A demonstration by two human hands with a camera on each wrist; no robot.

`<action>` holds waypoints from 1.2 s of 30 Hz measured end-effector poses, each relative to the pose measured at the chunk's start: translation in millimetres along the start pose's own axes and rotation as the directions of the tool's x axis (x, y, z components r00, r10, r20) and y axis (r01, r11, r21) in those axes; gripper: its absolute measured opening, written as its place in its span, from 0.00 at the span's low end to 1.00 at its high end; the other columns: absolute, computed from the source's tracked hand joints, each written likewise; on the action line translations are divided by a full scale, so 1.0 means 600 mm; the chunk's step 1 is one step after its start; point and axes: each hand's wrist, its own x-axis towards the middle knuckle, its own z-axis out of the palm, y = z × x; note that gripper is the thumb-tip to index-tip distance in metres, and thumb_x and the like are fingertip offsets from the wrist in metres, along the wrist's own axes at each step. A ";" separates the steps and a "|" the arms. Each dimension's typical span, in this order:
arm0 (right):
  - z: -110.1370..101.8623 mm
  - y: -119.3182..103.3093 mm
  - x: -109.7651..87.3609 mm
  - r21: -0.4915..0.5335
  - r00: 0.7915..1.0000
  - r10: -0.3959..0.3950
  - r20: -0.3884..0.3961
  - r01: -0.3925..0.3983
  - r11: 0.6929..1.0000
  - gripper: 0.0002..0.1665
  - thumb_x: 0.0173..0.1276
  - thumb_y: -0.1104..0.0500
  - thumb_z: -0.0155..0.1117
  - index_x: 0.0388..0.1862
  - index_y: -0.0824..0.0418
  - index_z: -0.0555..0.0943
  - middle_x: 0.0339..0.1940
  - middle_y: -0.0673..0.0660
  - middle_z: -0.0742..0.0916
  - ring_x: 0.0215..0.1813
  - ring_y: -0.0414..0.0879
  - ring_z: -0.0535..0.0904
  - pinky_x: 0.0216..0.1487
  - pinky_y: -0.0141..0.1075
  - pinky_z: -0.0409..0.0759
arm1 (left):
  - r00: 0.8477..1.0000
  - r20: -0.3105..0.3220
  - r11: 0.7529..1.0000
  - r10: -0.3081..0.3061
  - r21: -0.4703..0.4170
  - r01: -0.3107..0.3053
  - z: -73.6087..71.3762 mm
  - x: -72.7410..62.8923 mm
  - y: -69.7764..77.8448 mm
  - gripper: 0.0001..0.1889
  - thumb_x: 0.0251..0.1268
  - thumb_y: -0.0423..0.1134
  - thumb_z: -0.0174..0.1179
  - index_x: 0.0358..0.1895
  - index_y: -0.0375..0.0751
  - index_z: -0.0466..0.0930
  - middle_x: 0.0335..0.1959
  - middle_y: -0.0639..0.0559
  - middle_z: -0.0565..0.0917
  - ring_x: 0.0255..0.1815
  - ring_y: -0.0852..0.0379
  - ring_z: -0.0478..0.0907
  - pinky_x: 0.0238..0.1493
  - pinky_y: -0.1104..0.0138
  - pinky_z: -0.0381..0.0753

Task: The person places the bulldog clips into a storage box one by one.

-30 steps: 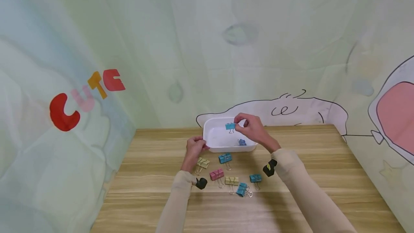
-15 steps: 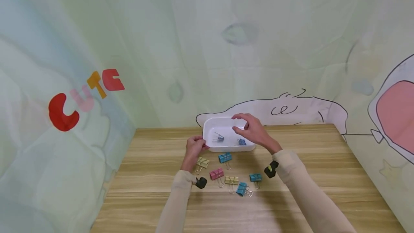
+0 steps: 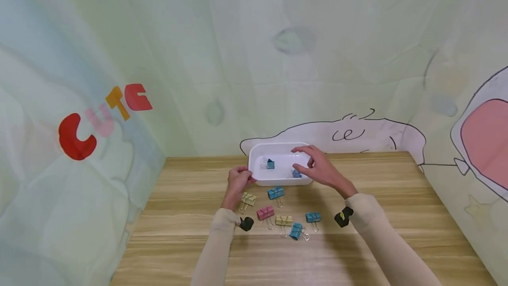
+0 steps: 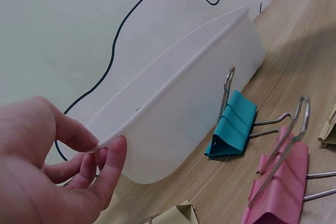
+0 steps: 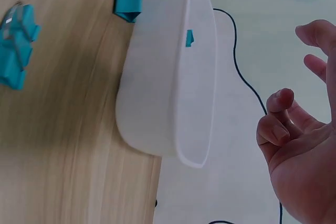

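Observation:
A white plastic box (image 3: 278, 182) stands at the back of the table. My left hand (image 3: 239, 181) pinches its left rim between thumb and fingers, as the left wrist view also shows. Over the box's right side hangs my right hand (image 3: 321, 169), thumb and forefinger spread apart with nothing between them. Inside the box lie a teal binder clip (image 3: 270, 164) on the left and a blue one, a binder clip (image 3: 296, 174), at the right front. The right wrist view shows the right hand (image 5: 302, 145) apart from the rim.
Several binder clips lie in front of the box: teal clips (image 3: 275, 193) (image 3: 313, 217) (image 3: 295, 231), a pink clip (image 3: 265, 212) and yellow clips (image 3: 283, 220) (image 3: 248, 198). A printed curtain (image 3: 222, 65) rises behind the wooden table (image 3: 182, 233).
My right hand has let go of a teal binder clip, which dropped into the left part of the box. That hand has since drawn back a little to the right. The left hand stays on the rim.

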 end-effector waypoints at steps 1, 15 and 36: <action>0.000 0.003 -0.006 -0.004 1.000 -0.001 0.003 0.001 1.000 0.29 0.70 0.51 0.72 0.67 0.56 0.79 0.61 0.61 0.81 0.32 0.46 0.74 0.32 0.36 0.78 | 1.000 -0.001 1.000 -0.001 0.001 0.001 0.000 0.000 0.000 0.20 0.72 0.26 0.55 0.64 0.22 0.72 0.54 0.32 0.77 0.49 0.40 0.83 0.55 0.57 0.87; 0.009 0.036 -0.100 0.085 0.994 0.002 0.112 -0.012 0.996 0.33 0.67 0.53 0.76 0.70 0.52 0.77 0.63 0.61 0.79 0.27 0.42 0.74 0.26 0.32 0.78 | 1.000 -0.009 1.000 -0.005 -0.008 0.005 0.002 -0.001 0.004 0.19 0.71 0.25 0.55 0.63 0.21 0.73 0.53 0.33 0.77 0.51 0.37 0.83 0.51 0.60 0.89; 0.061 0.101 -0.218 0.043 0.970 -0.097 0.225 0.089 0.995 0.29 0.64 0.56 0.78 0.64 0.56 0.83 0.66 0.60 0.82 0.68 0.62 0.76 0.67 0.67 0.72 | 1.000 0.000 1.000 -0.008 -0.002 0.008 0.001 0.002 0.001 0.19 0.72 0.26 0.55 0.63 0.22 0.72 0.53 0.33 0.77 0.53 0.36 0.82 0.48 0.64 0.89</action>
